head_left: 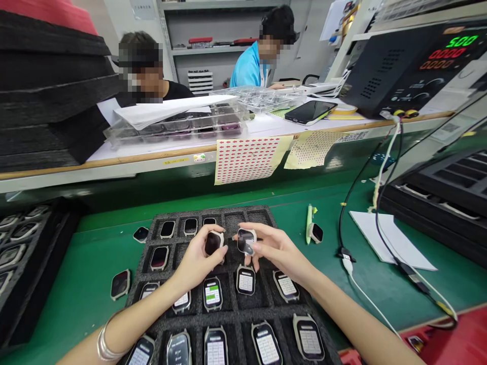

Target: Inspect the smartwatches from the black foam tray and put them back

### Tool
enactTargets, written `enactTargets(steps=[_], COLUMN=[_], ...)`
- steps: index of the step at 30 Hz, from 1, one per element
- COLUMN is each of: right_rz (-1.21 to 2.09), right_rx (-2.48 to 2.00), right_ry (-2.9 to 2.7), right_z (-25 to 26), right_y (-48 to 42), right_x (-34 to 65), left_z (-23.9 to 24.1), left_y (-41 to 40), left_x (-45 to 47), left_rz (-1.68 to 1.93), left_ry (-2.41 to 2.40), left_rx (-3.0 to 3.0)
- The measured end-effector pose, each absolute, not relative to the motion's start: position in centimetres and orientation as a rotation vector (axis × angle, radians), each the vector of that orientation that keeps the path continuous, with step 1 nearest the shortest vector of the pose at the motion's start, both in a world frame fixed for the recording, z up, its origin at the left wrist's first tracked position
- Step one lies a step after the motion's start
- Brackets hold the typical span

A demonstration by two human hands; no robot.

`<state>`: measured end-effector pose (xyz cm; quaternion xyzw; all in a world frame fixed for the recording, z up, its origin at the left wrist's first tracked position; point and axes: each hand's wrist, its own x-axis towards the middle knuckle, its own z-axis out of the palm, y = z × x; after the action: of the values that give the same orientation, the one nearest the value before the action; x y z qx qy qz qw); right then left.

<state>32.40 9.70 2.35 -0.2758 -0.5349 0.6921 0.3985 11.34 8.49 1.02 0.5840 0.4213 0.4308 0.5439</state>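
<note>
My left hand (pixel 201 256) is closed around a smartwatch case (pixel 213 244) with a dark screen. Beside it, my right hand (pixel 272 246) grips a second smartwatch case (pixel 246 241) between thumb and fingers; its screen looks greyish with reflections. Both hands are over a black foam tray (pixel 232 317) divided into compartments. Strapless watches fill many of these; the nearer ones, such as a watch (pixel 245 280) just below my right hand, show lit white screens. One watch (pixel 212 294) has green blocks on its display. Farther back, a watch (pixel 167 229) has a dark screen.
Loose watches lie on the green mat, including one (pixel 120 284) left of the tray and one (pixel 316 232) by a green pen (pixel 308 223). Cables (pixel 347 261) run down from a power supply (pixel 403 71). Foam trays (pixel 38 243) stand left. Two people sit beyond the shelf.
</note>
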Motion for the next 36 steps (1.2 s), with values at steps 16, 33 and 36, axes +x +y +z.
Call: enactTargets(steps=[16,33,36], right_rz=[1.856,1.877,1.876], right_rx=[-0.660,-0.695,-0.686], right_ry=[-1.274,-1.359,-1.338], right_z=[2.09,1.90,2.02], right_y=[9.56,9.66,9.64], right_x=[32.23,32.60,32.59], left_z=[1.06,1.86,1.86], left_y=[7.99,7.57,7.53], left_x=[11.15,11.15,11.09], left_rz=[0.982,0.963,1.007], left_ry=[1.074,1.082,1.094], left_rx=[1.591,1.682,1.685])
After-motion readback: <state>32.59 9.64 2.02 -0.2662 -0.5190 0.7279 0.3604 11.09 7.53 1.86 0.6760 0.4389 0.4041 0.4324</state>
